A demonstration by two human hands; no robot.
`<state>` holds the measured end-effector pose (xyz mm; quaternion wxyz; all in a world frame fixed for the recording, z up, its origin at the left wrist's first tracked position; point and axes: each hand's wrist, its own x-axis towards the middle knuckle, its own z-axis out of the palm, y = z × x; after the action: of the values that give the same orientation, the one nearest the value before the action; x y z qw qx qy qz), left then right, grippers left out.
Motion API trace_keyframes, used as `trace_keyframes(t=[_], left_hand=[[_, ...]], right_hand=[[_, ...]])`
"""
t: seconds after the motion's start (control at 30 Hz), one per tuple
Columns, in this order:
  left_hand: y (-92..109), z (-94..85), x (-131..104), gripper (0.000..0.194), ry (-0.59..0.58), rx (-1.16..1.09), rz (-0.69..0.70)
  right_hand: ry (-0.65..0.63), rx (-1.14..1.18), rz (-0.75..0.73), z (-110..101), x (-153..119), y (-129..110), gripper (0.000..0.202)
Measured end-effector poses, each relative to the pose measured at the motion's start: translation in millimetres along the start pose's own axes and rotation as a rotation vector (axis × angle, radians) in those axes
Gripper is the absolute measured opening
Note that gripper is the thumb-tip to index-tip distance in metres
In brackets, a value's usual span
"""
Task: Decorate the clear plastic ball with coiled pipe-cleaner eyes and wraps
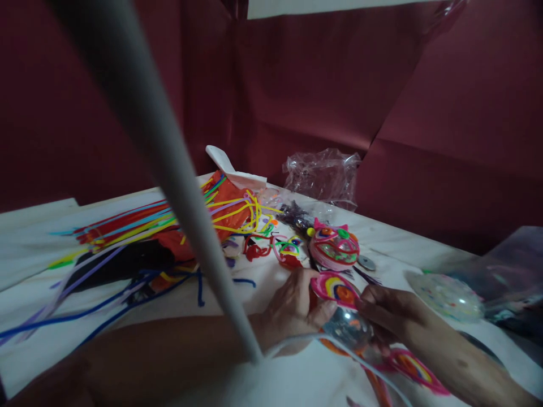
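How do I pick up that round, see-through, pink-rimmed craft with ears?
Probably from above, holding the round craft by its curved sides: pointy pink ears stick out along its far edge, while the left hand and right hand crowd its near side.

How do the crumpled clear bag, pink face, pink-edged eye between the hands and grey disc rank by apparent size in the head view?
1. Crumpled clear bag
2. Pink face
3. Pink-edged eye, partly covered
4. Grey disc
The eye is nearer the camera than the rest.

Left hand (292, 308), right hand (388, 311) and dim forearms (169, 350) seem bare
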<state>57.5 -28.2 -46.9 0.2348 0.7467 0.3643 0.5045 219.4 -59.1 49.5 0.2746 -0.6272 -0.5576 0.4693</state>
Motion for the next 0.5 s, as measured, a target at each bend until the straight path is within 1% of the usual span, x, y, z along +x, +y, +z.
trace_keyframes(t=[0.17, 0.27, 0.4, 0.5], left_hand=[[7.6, -3.9, -1.0, 0.042, -0.036, 0.009, -0.087], [12.7, -7.3, -1.1, 0.041, -0.067, 0.01, -0.136], [11.5, -6.2, -1.1, 0.042, -0.053, 0.01, -0.097], [6.6, -1.8, -1.5, 0.043, -0.025, 0.012, -0.063]], right_hand=[[0.047, 0.012, 0.042, 3.3, 1.0, 2.3, 0.044], [0.053, 0.042, 0.018, 0.8, 3.5, 8.5, 0.043], [-0.024, 0.073, -0.039, -5.3, 6.0, 16.1, 0.045], [-0.025, 0.116, -0.035, -5.9, 3.4, 13.7, 0.047]])
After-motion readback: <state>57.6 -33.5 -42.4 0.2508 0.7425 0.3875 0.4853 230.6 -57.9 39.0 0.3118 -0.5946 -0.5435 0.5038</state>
